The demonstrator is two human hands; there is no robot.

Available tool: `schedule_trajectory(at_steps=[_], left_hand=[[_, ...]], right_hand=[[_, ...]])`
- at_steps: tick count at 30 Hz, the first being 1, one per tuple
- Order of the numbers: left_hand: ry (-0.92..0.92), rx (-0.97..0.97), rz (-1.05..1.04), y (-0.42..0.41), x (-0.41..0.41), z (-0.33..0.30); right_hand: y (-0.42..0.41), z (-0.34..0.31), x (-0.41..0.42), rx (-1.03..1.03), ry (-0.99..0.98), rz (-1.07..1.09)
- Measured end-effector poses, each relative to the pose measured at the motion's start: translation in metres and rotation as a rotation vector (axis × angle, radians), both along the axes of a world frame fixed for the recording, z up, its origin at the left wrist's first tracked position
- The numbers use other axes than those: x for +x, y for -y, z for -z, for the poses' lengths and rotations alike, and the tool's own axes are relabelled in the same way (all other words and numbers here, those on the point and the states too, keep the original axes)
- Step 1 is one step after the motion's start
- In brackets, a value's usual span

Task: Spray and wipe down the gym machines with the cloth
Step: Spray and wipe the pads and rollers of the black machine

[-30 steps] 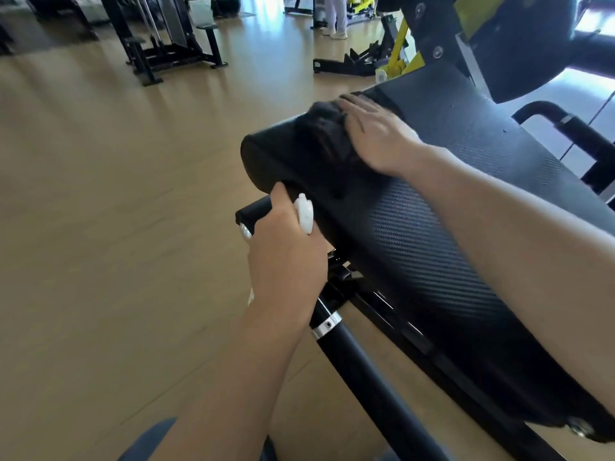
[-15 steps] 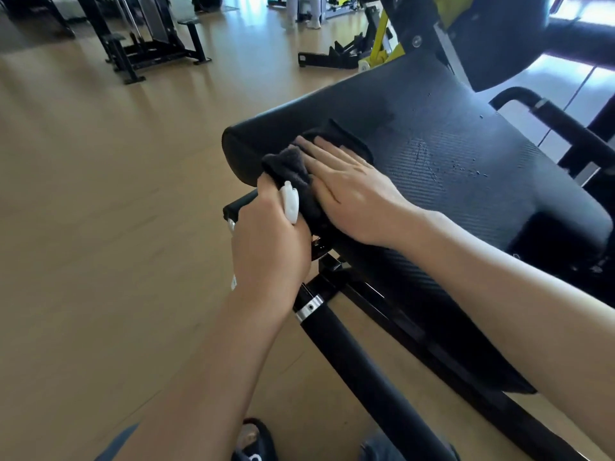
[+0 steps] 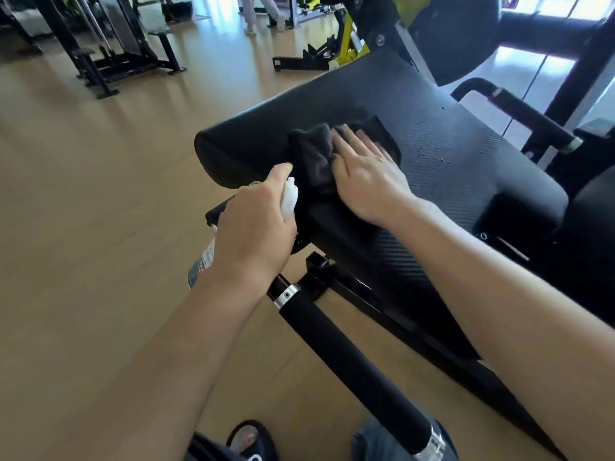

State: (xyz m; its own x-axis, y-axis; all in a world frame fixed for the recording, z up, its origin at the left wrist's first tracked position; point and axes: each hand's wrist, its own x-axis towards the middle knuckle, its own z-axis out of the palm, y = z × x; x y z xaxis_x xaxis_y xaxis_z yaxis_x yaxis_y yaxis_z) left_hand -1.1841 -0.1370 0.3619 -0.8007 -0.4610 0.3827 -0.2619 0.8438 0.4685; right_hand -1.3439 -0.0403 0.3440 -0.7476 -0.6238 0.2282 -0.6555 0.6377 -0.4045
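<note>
The right hand (image 3: 362,174) lies flat, fingers (image 3: 349,141) straight, pressing a dark cloth (image 3: 314,154) onto the black padded seat (image 3: 449,154) of the gym machine. The cloth sits bunched near the pad's rounded front edge, at about ten o'clock from that hand. Spray droplets (image 3: 432,158) bead on the pad at three o'clock from the hand, not yet wiped. The left hand (image 3: 253,227) is curled round a spray bottle (image 3: 289,197), whose white head shows above the fist at one o'clock. The cloth looks soft, light and limp; a flat palm should carry it better than a pinch. The textured pad, being wet, is probably slick.
</note>
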Motion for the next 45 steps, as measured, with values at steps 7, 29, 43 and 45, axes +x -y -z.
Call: schedule_trajectory(at_steps=[7,29,43,45], left_hand=[[-0.014,-0.031,0.046,0.006,-0.008,0.000],[-0.007,-0.126,0.085,0.001,-0.029,-0.071],[0.261,0.023,0.189,-0.003,-0.077,-0.096],[0.291,0.094,0.208,-0.005,-0.082,-0.109]], right_hand=[[-0.085,0.032,0.064,0.058,0.034,0.083],[-0.099,0.033,0.057,0.075,0.145,0.204],[-0.078,0.027,-0.018,0.123,0.211,0.435],[-0.074,0.018,-0.033,0.119,0.273,0.477]])
